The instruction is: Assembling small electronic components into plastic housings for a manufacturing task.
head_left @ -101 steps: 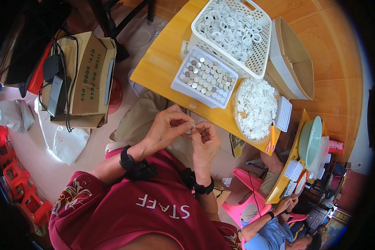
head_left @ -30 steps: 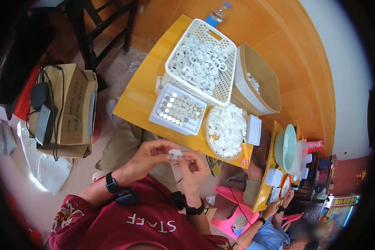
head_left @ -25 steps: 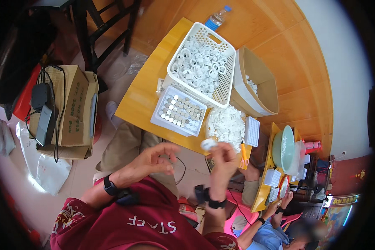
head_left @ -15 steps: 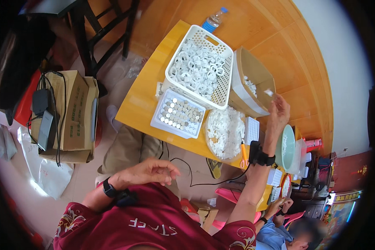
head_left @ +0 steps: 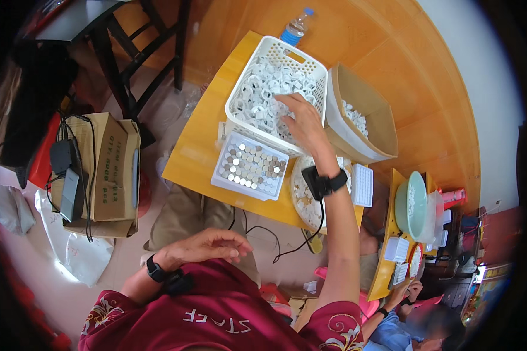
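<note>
The right hand [head_left: 301, 120], over the cardboard box half a second ago, now reaches into the white basket [head_left: 240, 88], fingers [head_left: 287, 100] spread loose on the white rings [head_left: 257, 105], nothing gripped. The left hand [head_left: 208, 245] rests released over the lap, away from the bench [head_left: 199, 152].

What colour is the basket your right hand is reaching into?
White, seen in the head view: the basket under the right hand.

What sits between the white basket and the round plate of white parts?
Head view: the right hand's wrist crosses that gap between white basket and round plate; left of it lies the grid tray.
</note>
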### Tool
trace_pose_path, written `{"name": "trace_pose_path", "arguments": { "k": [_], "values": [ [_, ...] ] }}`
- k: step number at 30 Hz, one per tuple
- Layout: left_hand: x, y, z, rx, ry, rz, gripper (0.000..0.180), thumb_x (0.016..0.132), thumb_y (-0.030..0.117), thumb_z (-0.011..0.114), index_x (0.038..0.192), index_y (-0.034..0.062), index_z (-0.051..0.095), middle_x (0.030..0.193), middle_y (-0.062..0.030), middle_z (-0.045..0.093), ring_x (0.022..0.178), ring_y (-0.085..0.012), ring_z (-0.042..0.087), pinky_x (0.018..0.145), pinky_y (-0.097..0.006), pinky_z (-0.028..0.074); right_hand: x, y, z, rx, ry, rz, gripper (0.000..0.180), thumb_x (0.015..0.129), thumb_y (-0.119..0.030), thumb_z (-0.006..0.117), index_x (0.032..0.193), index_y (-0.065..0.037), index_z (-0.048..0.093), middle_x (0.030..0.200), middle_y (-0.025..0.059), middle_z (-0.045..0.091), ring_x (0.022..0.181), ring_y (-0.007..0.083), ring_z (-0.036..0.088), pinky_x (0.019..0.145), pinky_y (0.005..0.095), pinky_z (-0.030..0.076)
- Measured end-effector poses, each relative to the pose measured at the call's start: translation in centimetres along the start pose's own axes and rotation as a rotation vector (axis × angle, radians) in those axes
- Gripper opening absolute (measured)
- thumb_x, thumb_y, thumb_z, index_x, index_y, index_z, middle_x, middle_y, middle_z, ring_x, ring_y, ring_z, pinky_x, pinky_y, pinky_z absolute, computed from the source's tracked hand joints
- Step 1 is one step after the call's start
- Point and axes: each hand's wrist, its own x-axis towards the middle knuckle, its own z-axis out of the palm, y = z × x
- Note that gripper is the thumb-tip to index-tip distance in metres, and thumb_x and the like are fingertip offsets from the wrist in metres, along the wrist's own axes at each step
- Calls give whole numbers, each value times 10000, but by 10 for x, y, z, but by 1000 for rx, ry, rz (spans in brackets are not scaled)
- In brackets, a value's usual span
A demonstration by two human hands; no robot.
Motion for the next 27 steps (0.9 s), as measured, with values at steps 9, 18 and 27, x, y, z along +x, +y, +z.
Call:
{"name": "trace_pose_path", "arguments": {
  "k": [9,18,27],
  "values": [
    [-4,-5,14,-7,36,30,285,887,147,523,1143,23,511,1067,-53,552,885,-113,543,787,-253,462,1,-2,-7,-131,-348,113,264,670,1,599,931,-33,612,827,162,533,877,327,524,814,381,403],
    [-28,-14,15,-7,56,32,264,890,146,516,1126,28,525,1000,-43,572,846,-104,549,760,-257,469,-24,-29,-21,21,-90,167,193,759,-44,587,945,-20,633,844,113,550,805,226,569,678,282,442],
    [-17,3,4,-98,418,358,303,891,153,493,1162,18,506,1017,-70,557,869,-125,560,784,-261,465,-103,-113,-18,947,-94,573,222,793,-23,572,1009,14,601,914,52,549,620,95,561,522,203,432]
  ]
}}
